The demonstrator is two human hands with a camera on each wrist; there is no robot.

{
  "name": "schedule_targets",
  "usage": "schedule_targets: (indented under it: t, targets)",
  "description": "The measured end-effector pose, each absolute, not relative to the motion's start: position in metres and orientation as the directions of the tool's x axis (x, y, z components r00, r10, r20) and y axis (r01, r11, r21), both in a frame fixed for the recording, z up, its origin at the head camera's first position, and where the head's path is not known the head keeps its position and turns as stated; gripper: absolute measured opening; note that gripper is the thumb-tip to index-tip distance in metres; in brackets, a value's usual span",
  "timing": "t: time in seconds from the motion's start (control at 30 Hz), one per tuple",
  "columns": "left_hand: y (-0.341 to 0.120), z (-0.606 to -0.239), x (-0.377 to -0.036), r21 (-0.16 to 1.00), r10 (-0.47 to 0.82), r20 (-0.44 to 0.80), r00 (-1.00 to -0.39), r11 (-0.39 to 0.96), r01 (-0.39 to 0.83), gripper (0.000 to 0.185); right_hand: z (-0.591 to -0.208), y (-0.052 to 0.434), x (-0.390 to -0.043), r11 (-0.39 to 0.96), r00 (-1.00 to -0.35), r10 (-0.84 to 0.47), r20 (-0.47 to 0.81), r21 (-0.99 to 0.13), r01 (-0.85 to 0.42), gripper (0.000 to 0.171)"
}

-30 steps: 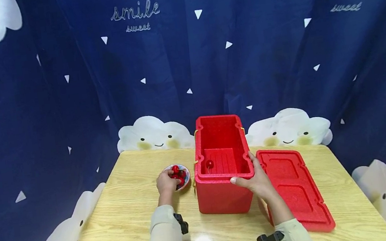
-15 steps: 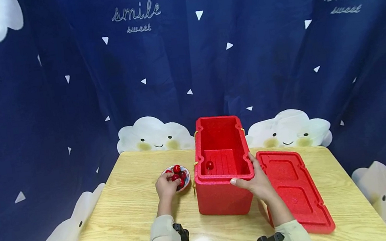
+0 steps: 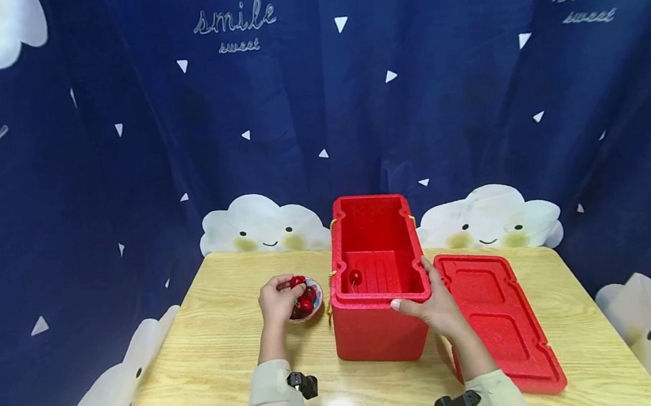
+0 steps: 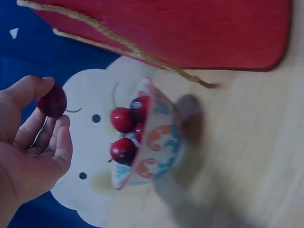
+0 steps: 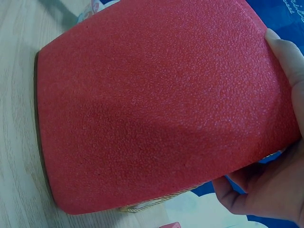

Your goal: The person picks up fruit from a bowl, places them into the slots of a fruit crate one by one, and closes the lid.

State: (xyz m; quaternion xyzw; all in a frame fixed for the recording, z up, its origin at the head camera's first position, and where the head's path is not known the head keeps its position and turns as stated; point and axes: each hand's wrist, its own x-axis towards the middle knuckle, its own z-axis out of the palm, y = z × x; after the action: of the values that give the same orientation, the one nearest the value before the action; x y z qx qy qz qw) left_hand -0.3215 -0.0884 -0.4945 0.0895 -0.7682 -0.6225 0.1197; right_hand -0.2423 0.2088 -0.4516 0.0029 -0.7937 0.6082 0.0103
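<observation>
A red foam box [image 3: 375,279] stands open on the wooden table [image 3: 212,375], with one cherry [image 3: 354,276] on its floor. My right hand [image 3: 428,305] grips the box's near right rim, thumb over the edge; the wrist view shows the box's outer wall [image 5: 156,109] against that hand [image 5: 270,180]. Left of the box sits a small patterned bowl [image 3: 312,304] of cherries [image 4: 124,134]. My left hand [image 3: 278,300] hovers just above the bowl and pinches one dark cherry [image 4: 52,100] between thumb and fingertips.
The box's red lid [image 3: 498,317] lies flat on the table to the right of the box. A yellow cord handle [image 4: 128,45] hangs on the box's side. A blue curtain with clouds [image 3: 255,229] closes off the back and sides.
My left hand has lifted off the bowl and drawn slightly back, now holding one cherry. The right hand and the box have not moved.
</observation>
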Motion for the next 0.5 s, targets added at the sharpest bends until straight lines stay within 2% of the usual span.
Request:
schedule_targets:
  t: [0.27,0.5]
  targets:
    - [-0.089,-0.468,-0.323,0.985,-0.177,0.035,-0.984,0.174,0.004,0.033,-0.452,0.208,-0.242,0.254,-1.0,0.006,0.014,-0.967,-0.012,0.111]
    - [-0.084,-0.44,-0.323,0.975,-0.122,0.105,-0.987,0.207,0.078,0.035,-0.45,0.208,-0.242,0.276,-1.0,0.02,0.005,-0.961,0.0,0.111]
